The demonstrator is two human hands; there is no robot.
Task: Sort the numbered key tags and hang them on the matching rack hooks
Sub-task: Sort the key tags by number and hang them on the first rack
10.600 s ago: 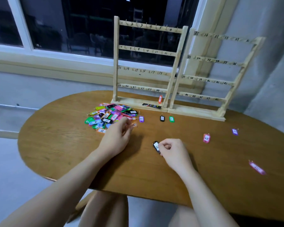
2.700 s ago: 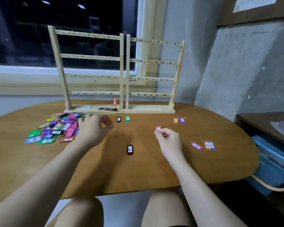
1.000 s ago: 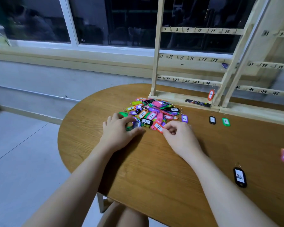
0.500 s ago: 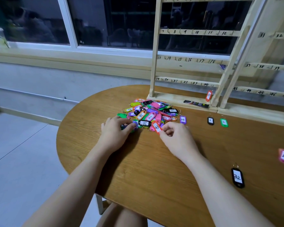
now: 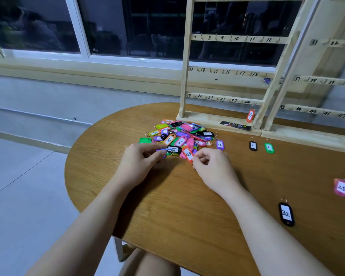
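Red plastic tag (image 5: 188, 154) lifted off heap, right hand (image 5: 211, 168) pinching

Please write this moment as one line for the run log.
stage: sorting | right hand: pinches orange tag at pile edge | left hand: holds small blue item, unclear | rack: one orange tag hung

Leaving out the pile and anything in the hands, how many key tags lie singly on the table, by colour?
Black: 2, tag 1 and tag 32
Green: 1, tag 2
Purple: 1, tag 26, at the pile's right edge
Pink: 1, tag 25
Total: 5
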